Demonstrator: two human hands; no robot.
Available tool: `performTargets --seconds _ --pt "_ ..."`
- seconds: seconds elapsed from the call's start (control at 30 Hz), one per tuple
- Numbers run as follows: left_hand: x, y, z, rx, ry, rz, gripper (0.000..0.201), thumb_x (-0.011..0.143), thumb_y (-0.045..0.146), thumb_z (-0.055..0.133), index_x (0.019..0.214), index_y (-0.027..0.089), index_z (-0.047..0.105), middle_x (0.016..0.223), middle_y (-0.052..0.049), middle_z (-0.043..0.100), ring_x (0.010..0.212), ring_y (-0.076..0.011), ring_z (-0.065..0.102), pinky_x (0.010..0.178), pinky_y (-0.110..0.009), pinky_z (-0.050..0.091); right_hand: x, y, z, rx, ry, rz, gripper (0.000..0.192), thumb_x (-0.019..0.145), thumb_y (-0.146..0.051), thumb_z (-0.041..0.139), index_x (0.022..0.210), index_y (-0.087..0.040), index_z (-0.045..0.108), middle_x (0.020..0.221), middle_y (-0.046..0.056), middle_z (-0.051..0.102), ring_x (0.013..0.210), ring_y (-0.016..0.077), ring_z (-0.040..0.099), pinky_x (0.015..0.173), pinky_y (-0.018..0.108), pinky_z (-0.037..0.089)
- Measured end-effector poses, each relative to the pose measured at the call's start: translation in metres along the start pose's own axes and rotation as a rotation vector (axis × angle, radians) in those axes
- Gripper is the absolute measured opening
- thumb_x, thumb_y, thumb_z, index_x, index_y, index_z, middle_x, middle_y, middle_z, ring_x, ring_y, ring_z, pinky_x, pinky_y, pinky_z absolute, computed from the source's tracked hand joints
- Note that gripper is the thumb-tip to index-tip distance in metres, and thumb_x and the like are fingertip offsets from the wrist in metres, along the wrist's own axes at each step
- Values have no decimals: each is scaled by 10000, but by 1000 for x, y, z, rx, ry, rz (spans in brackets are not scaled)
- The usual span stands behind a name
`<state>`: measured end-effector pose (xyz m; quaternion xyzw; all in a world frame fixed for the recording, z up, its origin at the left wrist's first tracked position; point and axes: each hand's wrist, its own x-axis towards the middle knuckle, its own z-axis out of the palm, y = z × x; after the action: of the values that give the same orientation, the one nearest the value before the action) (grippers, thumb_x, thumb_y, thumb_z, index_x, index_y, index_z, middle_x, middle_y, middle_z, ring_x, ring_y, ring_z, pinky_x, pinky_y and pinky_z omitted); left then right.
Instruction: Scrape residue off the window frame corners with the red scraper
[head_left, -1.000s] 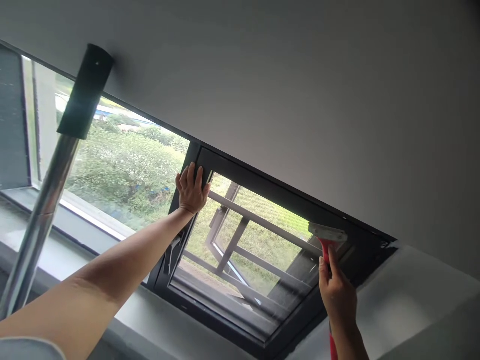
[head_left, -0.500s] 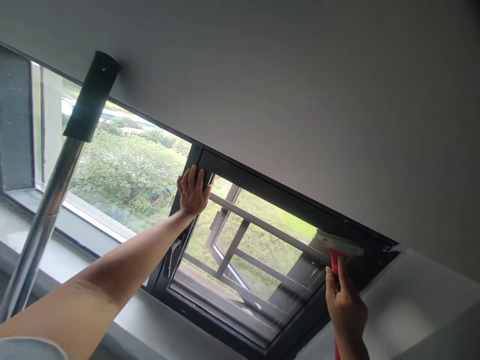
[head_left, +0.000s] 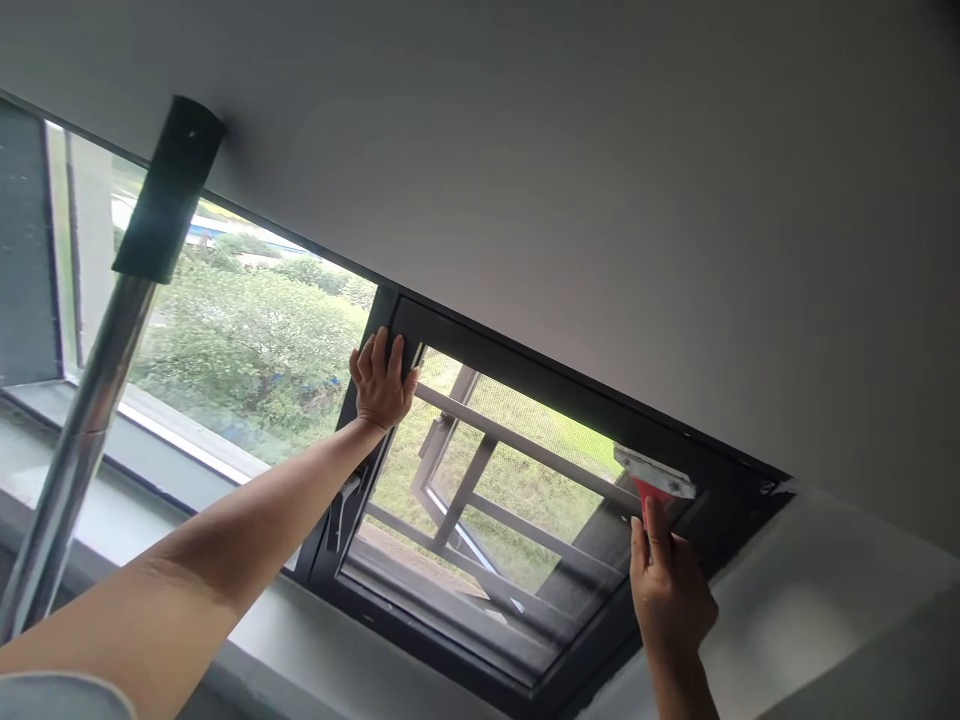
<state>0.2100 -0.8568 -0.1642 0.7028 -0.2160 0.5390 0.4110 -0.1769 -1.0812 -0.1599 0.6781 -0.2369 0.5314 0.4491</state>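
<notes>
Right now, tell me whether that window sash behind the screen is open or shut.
Open. Through the mesh screen, the grey sash stands tilted, skewed against the dark window frame.

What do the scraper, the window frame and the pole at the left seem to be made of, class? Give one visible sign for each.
Scraper: pale metal-looking head, red handle, probably plastic, gripped by the right hand.
Window frame: dark matt sections, likely coated metal; the left hand presses on it.
Pole: shiny silver metal with a black matt sleeve.

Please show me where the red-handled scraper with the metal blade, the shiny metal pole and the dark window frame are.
Red-handled scraper with metal blade (head_left: 654, 477), head view: on the blade.
Shiny metal pole (head_left: 75, 440), head view: mid-shaft.
Dark window frame (head_left: 525, 362), head view: top bar.
</notes>
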Motion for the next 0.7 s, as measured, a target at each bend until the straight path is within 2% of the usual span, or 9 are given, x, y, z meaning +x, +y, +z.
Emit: performTargets --seconds 0.2,0.27,0.37,0.43,0.53,0.63,0.7 --pt "0 0 1 -11 1 0 590 866 440 354 1374 142 311 1457 -140 241 1327 -305 201 1072 -503 115 -23 12 -11 -95 -81 227 530 807 -383 539 1305 -215 468 614 46 578 489 142 506 385 236 230" --pt "0 0 1 3 4 8 590 866 434 358 1374 137 309 1454 -146 245 1325 -304 204 1072 -502 119 -27 13 -19 -42 -123 323 559 816 -396 515 1325 -177 439 673 75 610 533 176 547 394 247 273" --pt "0 0 0 0 0 7 593 867 438 352 1373 132 311 1452 -151 247 1321 -307 211 1071 -503 122 -24 10 -23 89 -148 448 695 800 -419 526 1377 -94 316 834 128 646 560 203 584 421 270 355" --pt "0 0 -1 -15 -7 0 595 867 446 344 1371 131 315 1455 -152 240 1320 -311 212 1069 -505 119 -16 10 -17 145 -105 385 641 788 -405 537 1313 -64 398 790 116 643 540 193 588 437 269 391" --pt "1 0 -1 -31 -14 -10 600 868 452 339 1375 133 305 1461 -150 226 1324 -313 204 1070 -504 112 2 7 -6 202 -66 183 379 797 -337 519 1067 -79 580 685 77 620 576 174 605 499 245 435" --pt "0 0 -1 -38 -17 -12 602 866 454 341 1377 138 301 1460 -150 227 1324 -315 203 1067 -508 116 25 -9 -8 306 -131 151 332 811 -338 508 1012 -84 580 720 90 634 615 172 613 541 241 448" --pt "0 0 -1 -36 -17 -8 603 866 449 346 1378 136 297 1458 -156 230 1324 -315 203 1067 -510 117 36 -31 -17 439 -205 151 355 822 -374 498 1027 -92 562 755 104 647 621 171 615 549 239 446"
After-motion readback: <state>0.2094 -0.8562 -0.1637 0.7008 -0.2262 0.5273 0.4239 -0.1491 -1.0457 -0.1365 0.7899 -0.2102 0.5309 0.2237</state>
